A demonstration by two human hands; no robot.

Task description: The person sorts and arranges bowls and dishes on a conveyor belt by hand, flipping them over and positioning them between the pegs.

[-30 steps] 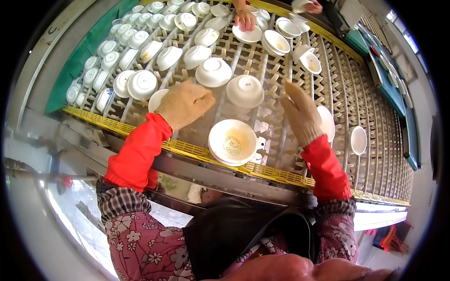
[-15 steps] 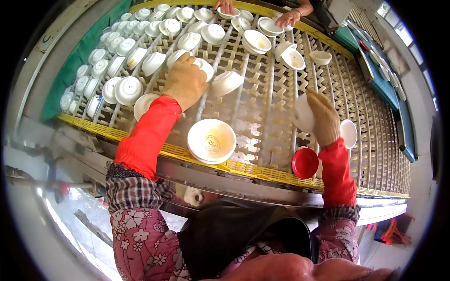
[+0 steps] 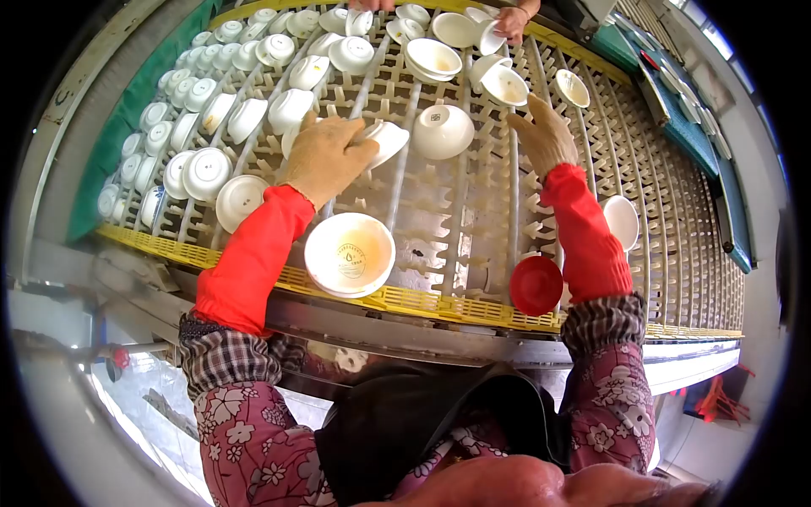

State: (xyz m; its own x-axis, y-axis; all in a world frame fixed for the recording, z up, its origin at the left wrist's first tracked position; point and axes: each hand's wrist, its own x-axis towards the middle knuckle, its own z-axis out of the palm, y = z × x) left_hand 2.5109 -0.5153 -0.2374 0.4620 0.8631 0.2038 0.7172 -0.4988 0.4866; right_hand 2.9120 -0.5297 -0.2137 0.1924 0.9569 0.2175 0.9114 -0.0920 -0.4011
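Observation:
My left hand point(image 3: 329, 159), in a tan glove, is closed at the left edge of a tilted white bowl point(image 3: 389, 144). Part of another white bowl point(image 3: 290, 140) shows behind its fingers. My right hand point(image 3: 545, 135), also gloved, is open with thumb and fingers apart, just below a pair of tilted bowls point(image 3: 504, 83). Between my hands, a white bowl point(image 3: 443, 132) lies bottom up. A larger white bowl point(image 3: 350, 255) with a printed mark is near the front edge. A red bowl point(image 3: 536, 286) sits beside my right sleeve.
All this rests on a pegged conveyor belt point(image 3: 481, 228) with yellow edging point(image 3: 422, 302). Several upturned bowls point(image 3: 205, 173) line its left side. Another person's hands point(image 3: 511, 24) handle bowls at the far edge. A white bowl point(image 3: 621, 223) lies right of my right sleeve.
Bowls on the belt have shifted left. My right hand has moved up and left and let go of its white bowl; an upturned bowl now lies between my hands. My left hand moved slightly down.

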